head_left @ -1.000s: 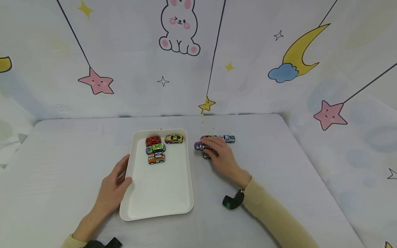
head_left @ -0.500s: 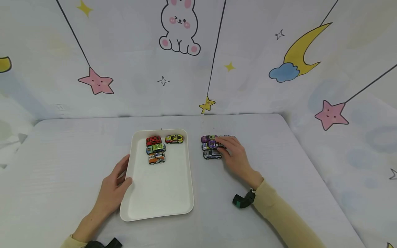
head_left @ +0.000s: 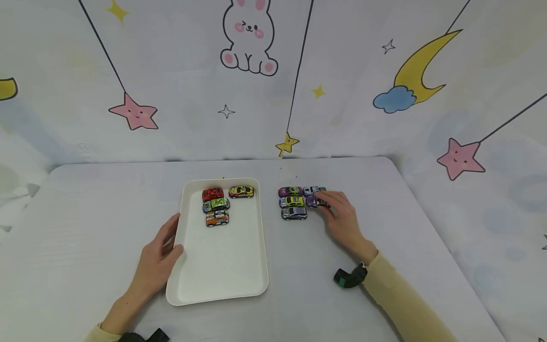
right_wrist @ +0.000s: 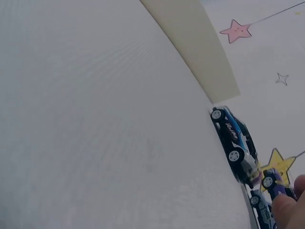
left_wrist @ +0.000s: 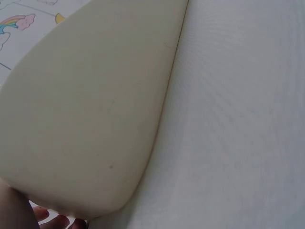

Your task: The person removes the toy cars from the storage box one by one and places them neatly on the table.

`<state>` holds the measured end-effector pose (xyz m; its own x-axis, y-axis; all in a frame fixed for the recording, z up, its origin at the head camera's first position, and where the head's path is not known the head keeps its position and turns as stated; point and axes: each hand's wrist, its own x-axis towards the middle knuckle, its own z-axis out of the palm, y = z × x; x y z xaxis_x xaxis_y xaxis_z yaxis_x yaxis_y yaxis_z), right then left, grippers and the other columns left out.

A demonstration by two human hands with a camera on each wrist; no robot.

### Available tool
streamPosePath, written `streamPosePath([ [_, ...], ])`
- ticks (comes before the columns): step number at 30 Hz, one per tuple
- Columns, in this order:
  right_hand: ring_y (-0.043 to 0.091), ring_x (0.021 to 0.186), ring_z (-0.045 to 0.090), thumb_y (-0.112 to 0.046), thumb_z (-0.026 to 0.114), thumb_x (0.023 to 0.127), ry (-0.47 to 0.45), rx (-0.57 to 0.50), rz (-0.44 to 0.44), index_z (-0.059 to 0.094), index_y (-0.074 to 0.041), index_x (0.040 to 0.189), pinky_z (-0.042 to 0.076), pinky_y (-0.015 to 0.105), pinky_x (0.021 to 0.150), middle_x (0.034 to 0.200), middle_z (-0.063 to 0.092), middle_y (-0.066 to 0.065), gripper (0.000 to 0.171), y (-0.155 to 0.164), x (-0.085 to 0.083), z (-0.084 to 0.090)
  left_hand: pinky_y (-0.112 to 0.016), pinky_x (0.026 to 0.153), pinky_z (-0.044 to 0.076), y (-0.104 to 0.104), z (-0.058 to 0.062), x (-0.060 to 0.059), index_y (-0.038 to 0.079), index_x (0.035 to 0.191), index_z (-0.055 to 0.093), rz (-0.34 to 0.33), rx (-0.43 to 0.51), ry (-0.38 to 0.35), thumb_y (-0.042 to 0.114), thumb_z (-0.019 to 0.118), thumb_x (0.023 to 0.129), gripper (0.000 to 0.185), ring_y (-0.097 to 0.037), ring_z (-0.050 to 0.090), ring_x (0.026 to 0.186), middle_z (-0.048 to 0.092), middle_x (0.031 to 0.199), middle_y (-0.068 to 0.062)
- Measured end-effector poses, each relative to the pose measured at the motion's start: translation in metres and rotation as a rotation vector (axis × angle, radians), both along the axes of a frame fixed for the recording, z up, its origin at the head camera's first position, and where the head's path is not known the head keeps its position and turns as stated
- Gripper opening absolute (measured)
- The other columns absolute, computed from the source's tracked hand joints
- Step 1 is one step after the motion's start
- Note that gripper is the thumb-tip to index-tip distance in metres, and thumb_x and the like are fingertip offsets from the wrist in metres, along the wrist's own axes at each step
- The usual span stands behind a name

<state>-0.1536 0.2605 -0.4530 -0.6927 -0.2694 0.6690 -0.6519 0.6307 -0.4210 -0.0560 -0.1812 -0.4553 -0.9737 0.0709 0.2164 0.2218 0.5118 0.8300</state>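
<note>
My left hand (head_left: 153, 266) grips the left edge of a white tray (head_left: 222, 266), its thumb over the rim; in the left wrist view some fingertips (left_wrist: 58, 223) show below the tray's corner. With finger and thumb, my right hand (head_left: 347, 225) pinches a purple toy car (head_left: 314, 201) at the right of a group of toy cars. Fingers cover part of it. Behind it sits a pale blue-and-white car (head_left: 312, 191). To its left are a purple-and-green car (head_left: 290, 191), a yellow car (head_left: 291, 202) and a black-and-silver car (head_left: 294, 213).
Inside the tray's far end lie a red car (head_left: 212, 194), a green car (head_left: 215, 204), an orange car (head_left: 217, 218) and a yellow-and-red car (head_left: 241, 191). A white-covered table (head_left: 307, 304) bears everything. A patterned wall cloth (head_left: 192, 95) rises behind it.
My right hand has moved right with the purple car, from above the left column of cars to the right column's front. The left hand and tray have stayed put.
</note>
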Motion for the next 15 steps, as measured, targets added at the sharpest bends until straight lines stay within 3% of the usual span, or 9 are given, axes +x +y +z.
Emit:
streamPosePath([
  [15, 0.030, 0.107, 0.061, 0.013, 0.074, 0.078, -0.109, 0.025, -0.073, 0.072, 0.000, 0.114, 0.049, 0.039, 0.091, 0.117, 0.070, 0.015, 0.037, 0.0030, 0.0027, -0.0019, 0.001, 0.092, 0.034, 0.0003, -0.0005, -0.0009, 0.014, 0.157, 0.032, -0.003, 0.000, 0.011, -0.004, 0.055, 0.092, 0.071, -0.045, 0.049, 0.132, 0.045, 0.152, -0.022],
])
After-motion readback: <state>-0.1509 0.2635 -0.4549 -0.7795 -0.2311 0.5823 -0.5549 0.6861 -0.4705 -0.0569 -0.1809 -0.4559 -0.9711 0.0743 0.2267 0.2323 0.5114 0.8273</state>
